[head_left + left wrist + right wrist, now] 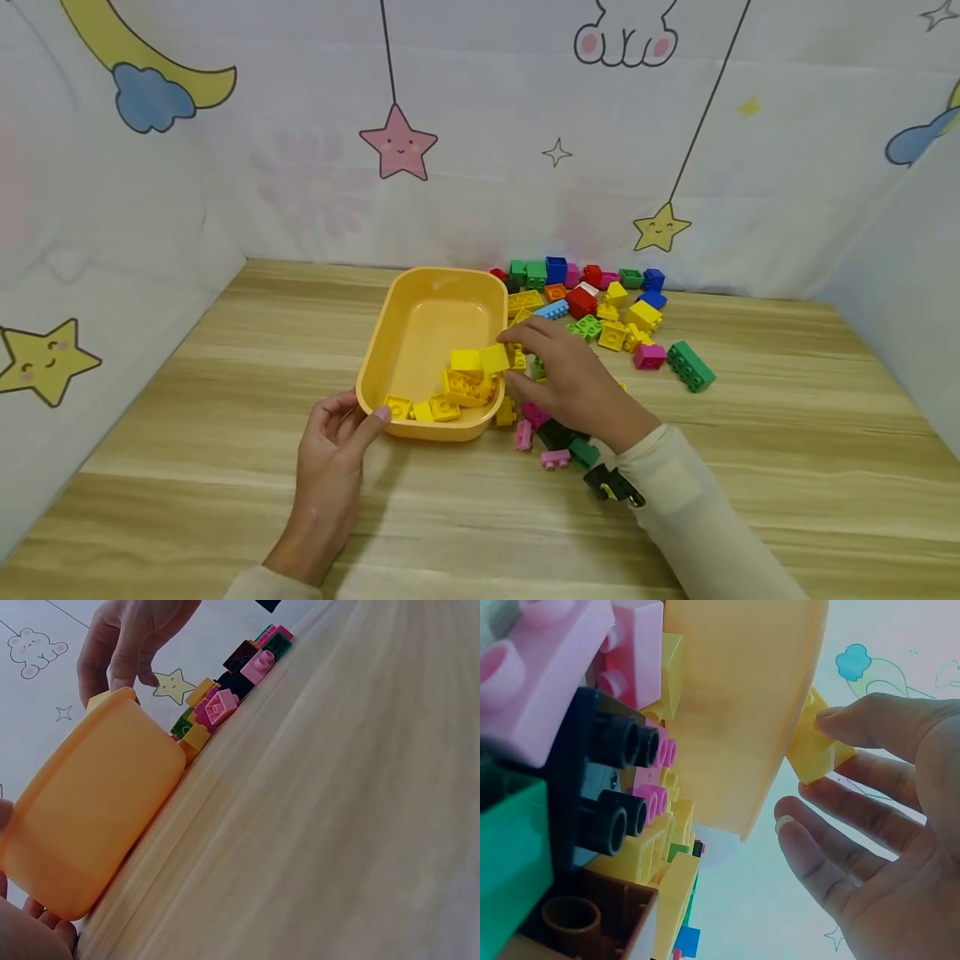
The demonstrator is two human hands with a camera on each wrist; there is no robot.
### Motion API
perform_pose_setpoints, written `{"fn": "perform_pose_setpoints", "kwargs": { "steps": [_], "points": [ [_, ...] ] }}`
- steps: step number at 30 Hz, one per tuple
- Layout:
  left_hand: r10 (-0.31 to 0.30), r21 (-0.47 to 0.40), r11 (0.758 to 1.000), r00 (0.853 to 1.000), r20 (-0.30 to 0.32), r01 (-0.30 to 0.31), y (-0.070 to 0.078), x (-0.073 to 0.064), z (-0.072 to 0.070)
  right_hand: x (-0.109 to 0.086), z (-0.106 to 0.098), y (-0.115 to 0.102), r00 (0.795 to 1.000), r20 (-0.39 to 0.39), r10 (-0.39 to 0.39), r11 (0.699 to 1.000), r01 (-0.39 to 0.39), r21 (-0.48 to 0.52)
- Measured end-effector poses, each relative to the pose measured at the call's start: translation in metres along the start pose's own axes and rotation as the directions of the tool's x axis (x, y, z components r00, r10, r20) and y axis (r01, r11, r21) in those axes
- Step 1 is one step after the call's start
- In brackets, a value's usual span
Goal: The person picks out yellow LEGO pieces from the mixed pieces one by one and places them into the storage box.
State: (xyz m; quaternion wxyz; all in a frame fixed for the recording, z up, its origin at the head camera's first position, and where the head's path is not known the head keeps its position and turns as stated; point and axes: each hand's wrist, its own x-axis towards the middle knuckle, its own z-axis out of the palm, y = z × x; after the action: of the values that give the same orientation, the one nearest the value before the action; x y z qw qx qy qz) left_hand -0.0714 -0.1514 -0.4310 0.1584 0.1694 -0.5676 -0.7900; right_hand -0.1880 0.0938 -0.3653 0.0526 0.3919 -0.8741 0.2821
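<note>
A yellow-orange plastic tub [431, 321] stands on the table with several yellow toy bricks [465, 387] gathered at its near end. My left hand [330, 467] grips the tub's near left corner, thumb over the rim and fingers outside the wall. At the right rim, my right hand [573, 379] pinches a yellow toy brick [493, 359] between thumb and fingers. In the right wrist view, that brick [810, 746] shows at the tub's edge, with the lower fingers apart from it. The left wrist view shows the tub's outer wall [105, 802].
Loose bricks in many colours lie right of the tub, including a long green brick [691, 367], a magenta brick [649, 357] and a red brick [582, 302]. Pink bricks [556, 459] lie beneath my right forearm. A printed cloth wall [480, 217] borders the wooden table [450, 517].
</note>
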Motion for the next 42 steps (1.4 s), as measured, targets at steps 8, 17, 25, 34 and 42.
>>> {"fn": "perform_pose_setpoints", "kwargs": {
  "steps": [8, 17, 25, 34, 42],
  "points": [
    [-0.015, 0.021, 1.0, 1.0, -0.002, 0.015, -0.0011, -0.0002, -0.0008, -0.0008, -0.0006, -0.0001, 1.0, 0.021, -0.009, 1.0, 0.009, 0.019],
    [-0.006, 0.026, 1.0, 1.0, 0.009, 0.006, -0.0013, 0.0, -0.0005, -0.0006, 0.0014, -0.0001, 1.0, 0.012, -0.028, 0.999, 0.028, 0.035],
    [-0.001, 0.025, 1.0, 1.0, 0.009, 0.0, -0.0003, 0.0002, 0.0004, -0.0009, 0.003, -0.0012, 0.999, 0.021, -0.033, 0.999, 0.032, 0.043],
    [-0.014, 0.036, 0.999, 1.0, 0.0, 0.014, -0.0001, 0.0003, 0.0002, 0.0, 0.0034, -0.0026, 0.999, 0.033, -0.028, 0.999, 0.026, 0.043],
    [-0.016, 0.039, 0.999, 1.0, -0.002, 0.016, -0.0005, 0.0004, 0.0007, -0.0002, 0.0011, -0.0008, 0.999, 0.041, -0.013, 0.997, 0.01, 0.082]
  ]
}}
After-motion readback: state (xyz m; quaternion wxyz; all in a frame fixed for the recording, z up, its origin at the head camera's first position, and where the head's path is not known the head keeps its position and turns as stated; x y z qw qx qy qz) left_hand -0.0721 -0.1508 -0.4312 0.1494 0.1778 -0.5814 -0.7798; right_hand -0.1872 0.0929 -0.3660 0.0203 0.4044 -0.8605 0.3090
